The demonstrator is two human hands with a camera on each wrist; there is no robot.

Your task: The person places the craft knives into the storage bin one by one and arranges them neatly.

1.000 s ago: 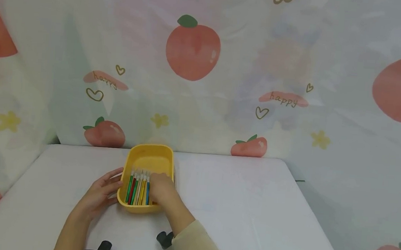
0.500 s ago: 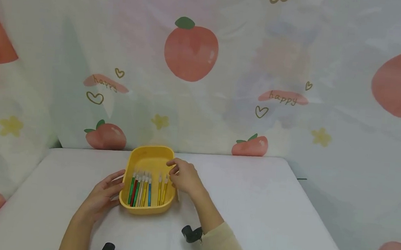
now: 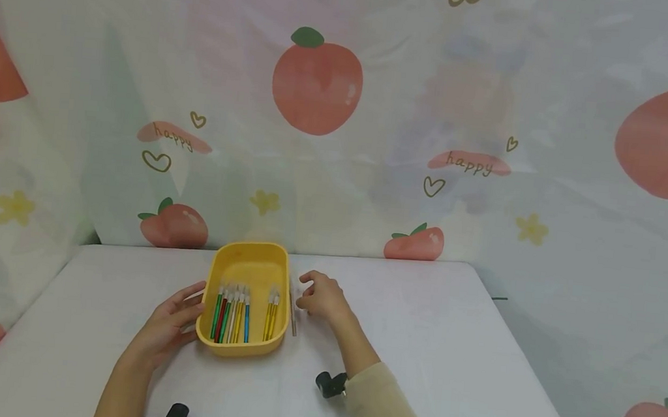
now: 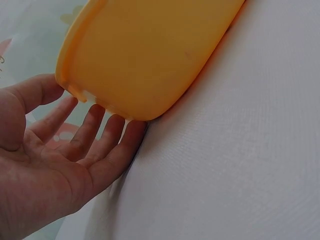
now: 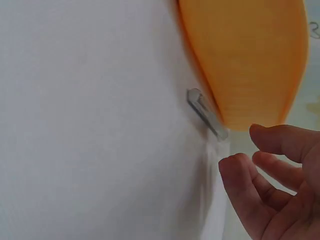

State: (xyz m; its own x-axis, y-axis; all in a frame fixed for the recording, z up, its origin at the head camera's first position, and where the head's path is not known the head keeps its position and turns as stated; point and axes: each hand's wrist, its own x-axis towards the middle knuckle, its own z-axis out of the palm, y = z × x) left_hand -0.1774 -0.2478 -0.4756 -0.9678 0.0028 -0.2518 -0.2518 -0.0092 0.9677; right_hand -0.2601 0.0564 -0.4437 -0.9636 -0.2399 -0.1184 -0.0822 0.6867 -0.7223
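A yellow plastic tray (image 3: 250, 264) stands at the back of the white table. My left hand (image 3: 171, 320) touches its left side with the fingertips, the thumb near the rim in the left wrist view. Inside lie several slim pen-like tools (image 3: 231, 315) with pale tips, coloured green, red, yellow and blue. Two yellow ones (image 3: 271, 315) lie apart from them at the right. Beside the tray's right wall, a silver pen-like tool (image 5: 204, 112) rests on the table. Just right of it is my right hand (image 3: 327, 298), fingers loosely bent, nothing held.
The white-covered table (image 3: 406, 345) stretches right and left of the tray. A fruit-patterned cloth (image 3: 365, 191) hangs close behind the tray. Black wrist cameras (image 3: 330, 385) sit on both wrists.
My right hand has come up out of the tray and moved right, past its right wall. Two yellow pen-like tools now show where it was. The left hand stays at the tray.
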